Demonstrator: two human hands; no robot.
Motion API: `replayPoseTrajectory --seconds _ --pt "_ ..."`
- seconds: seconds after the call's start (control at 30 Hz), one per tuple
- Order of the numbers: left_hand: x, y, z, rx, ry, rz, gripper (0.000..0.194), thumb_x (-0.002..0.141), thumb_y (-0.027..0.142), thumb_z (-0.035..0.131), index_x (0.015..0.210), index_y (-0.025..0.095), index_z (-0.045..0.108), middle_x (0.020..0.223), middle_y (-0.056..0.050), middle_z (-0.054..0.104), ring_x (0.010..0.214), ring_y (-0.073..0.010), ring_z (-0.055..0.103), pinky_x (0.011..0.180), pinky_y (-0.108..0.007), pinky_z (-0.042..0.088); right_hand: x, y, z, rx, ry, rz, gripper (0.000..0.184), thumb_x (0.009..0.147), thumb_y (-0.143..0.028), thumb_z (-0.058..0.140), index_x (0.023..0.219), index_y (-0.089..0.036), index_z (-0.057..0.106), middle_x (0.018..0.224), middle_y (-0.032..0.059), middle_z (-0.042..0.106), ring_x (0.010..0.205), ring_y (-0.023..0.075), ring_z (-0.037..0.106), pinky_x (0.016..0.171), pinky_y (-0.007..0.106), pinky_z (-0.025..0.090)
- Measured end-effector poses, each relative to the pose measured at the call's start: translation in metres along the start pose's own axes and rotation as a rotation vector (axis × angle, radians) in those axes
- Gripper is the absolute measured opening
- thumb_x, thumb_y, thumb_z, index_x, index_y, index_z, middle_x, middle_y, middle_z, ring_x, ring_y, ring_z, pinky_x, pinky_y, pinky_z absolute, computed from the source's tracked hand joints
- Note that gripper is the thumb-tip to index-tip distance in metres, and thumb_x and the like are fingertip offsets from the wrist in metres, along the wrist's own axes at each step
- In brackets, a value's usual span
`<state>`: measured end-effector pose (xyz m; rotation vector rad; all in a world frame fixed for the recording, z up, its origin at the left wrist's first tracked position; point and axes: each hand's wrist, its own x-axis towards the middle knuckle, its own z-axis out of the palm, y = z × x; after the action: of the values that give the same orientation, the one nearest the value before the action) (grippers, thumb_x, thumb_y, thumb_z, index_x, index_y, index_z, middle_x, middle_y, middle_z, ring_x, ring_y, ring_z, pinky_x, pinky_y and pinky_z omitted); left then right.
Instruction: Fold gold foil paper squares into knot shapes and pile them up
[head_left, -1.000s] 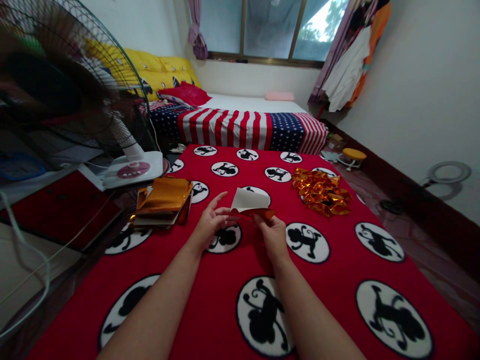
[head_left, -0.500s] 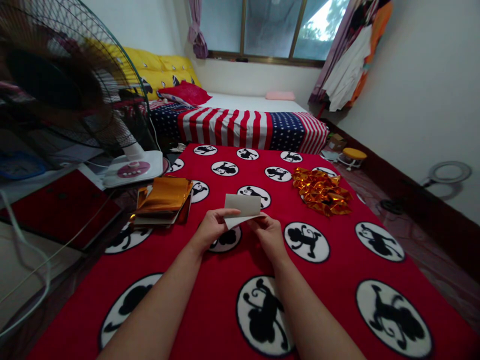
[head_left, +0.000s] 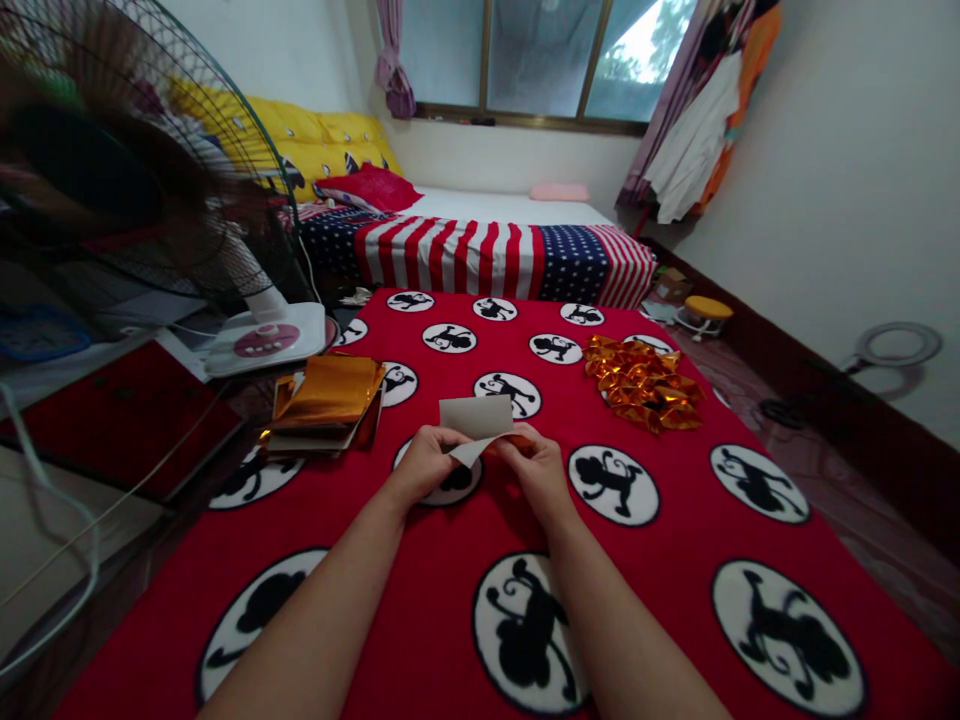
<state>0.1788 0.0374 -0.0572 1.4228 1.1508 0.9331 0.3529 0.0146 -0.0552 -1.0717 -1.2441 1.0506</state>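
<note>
Between my hands, above the red cloth [head_left: 525, 520] with monkey prints, is a sheet of foil paper [head_left: 477, 413] with its pale side toward me and a bit of gold showing at the lower fold. My left hand [head_left: 427, 462] pinches its left side, thumb on the paper. The right edge is gripped by my right hand [head_left: 534, 465], with thumb and fingers closed on it. The lower part of the sheet bends up toward me. To the left lies a stack of gold foil sheets [head_left: 330, 400]. Folded gold foil pieces [head_left: 645, 385] sit in a heap at the right.
A running fan [head_left: 266, 335] stands at the left beside a dark red box or folder [head_left: 127, 420]. Beyond the cloth is a bed [head_left: 465, 250] with a striped cover. A yellow stool [head_left: 709, 308] is on the floor at right, near hanging clothes [head_left: 701, 140].
The paper has shifted slightly left and down in my hands. Its lower flap now curves more, and gold shows near my right fingers. The stack and heap are unchanged.
</note>
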Motion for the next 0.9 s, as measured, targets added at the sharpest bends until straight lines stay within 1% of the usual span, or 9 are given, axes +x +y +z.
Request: replayPoseTrajectory --seconds 0.1,0.23,0.33,0.4,0.5,0.63,0.7,0.8,0.9 --pt "0.001 0.001 0.0 -0.096 -0.017 0.038 0.035 0.069 0.046 0.074 0.073 0.012 0.076 0.063 -0.006 0.072 0.056 -0.0165 0.063 0.053 -0.023 0.046 0.0 -0.002 -0.001 0.015 0.066 0.033 0.018 0.074 -0.032 0.069 0.082 -0.017 0.072 0.077 0.0011 0.069 0.073 0.0169 0.061 0.068 0.026 0.046" --pt "0.002 0.001 -0.001 -0.213 -0.057 -0.029 0.053 0.068 0.06 0.072 0.082 0.009 0.074 0.063 -0.011 0.071 0.056 -0.0187 0.066 0.055 -0.026 0.051 -0.001 -0.004 0.0 0.002 0.12 0.027 0.016 0.071 -0.032 0.072 0.077 -0.017 0.071 0.07 -0.0006 0.066 0.069 0.016 0.059 0.067 0.026 0.046" --pt "0.002 0.001 -0.001 -0.269 -0.038 -0.048 0.05 0.066 0.056 0.075 0.083 0.009 0.073 0.066 -0.011 0.072 0.059 -0.0191 0.068 0.059 -0.028 0.053 -0.002 -0.004 0.0 0.02 0.106 0.016 0.017 0.072 -0.032 0.072 0.081 -0.018 0.071 0.074 -0.0007 0.067 0.07 0.0158 0.059 0.069 0.027 0.047" --pt "0.002 0.001 -0.002 -0.31 -0.023 -0.039 0.045 0.067 0.051 0.076 0.085 0.009 0.074 0.07 -0.01 0.074 0.063 -0.0197 0.068 0.064 -0.03 0.055 -0.001 -0.002 -0.001 0.027 0.077 -0.024 0.019 0.072 -0.031 0.072 0.088 -0.02 0.072 0.084 0.0009 0.068 0.078 0.0171 0.061 0.075 0.028 0.048" --pt "0.002 0.003 -0.003 -0.295 0.001 0.007 0.036 0.066 0.035 0.077 0.092 0.011 0.075 0.083 -0.01 0.076 0.074 -0.0217 0.069 0.071 -0.031 0.054 0.001 0.001 -0.003 -0.016 0.054 -0.102 0.015 0.071 -0.026 0.072 0.085 -0.021 0.074 0.096 0.0038 0.067 0.092 0.0195 0.062 0.084 0.031 0.047" --pt "-0.001 0.006 -0.006 -0.286 0.022 0.033 0.039 0.064 0.018 0.062 0.101 0.013 0.075 0.096 -0.008 0.076 0.085 -0.0229 0.068 0.07 -0.026 0.051 0.002 0.0 -0.004 -0.051 0.072 -0.177 0.007 0.068 -0.019 0.072 0.074 -0.022 0.075 0.112 0.0065 0.062 0.105 0.0223 0.06 0.09 0.033 0.047" --pt "-0.002 0.008 -0.007 -0.394 -0.011 -0.018 0.045 0.064 0.019 0.058 0.106 0.011 0.074 0.095 -0.01 0.075 0.083 -0.0236 0.067 0.065 -0.026 0.049 0.001 -0.002 -0.004 -0.031 0.081 -0.192 0.008 0.068 -0.018 0.071 0.073 -0.023 0.075 0.119 0.0071 0.059 0.112 0.0234 0.057 0.093 0.035 0.046" --pt "-0.004 0.012 -0.006 -0.592 -0.041 -0.05 0.045 0.069 0.03 0.06 0.106 0.008 0.073 0.102 -0.015 0.073 0.091 -0.0283 0.066 0.07 -0.031 0.05 0.001 -0.002 -0.003 0.018 0.064 -0.18 0.007 0.069 -0.019 0.072 0.073 -0.023 0.075 0.123 0.0073 0.057 0.116 0.0247 0.055 0.093 0.036 0.047" --pt "-0.002 0.011 -0.004 -0.575 0.023 -0.061 0.044 0.072 0.04 0.068 0.103 0.01 0.074 0.099 -0.014 0.074 0.087 -0.0259 0.066 0.068 -0.029 0.049 0.001 0.0 -0.003 0.043 0.059 -0.154 0.007 0.066 -0.021 0.075 0.073 -0.023 0.075 0.125 0.0076 0.056 0.117 0.0257 0.055 0.09 0.036 0.05"
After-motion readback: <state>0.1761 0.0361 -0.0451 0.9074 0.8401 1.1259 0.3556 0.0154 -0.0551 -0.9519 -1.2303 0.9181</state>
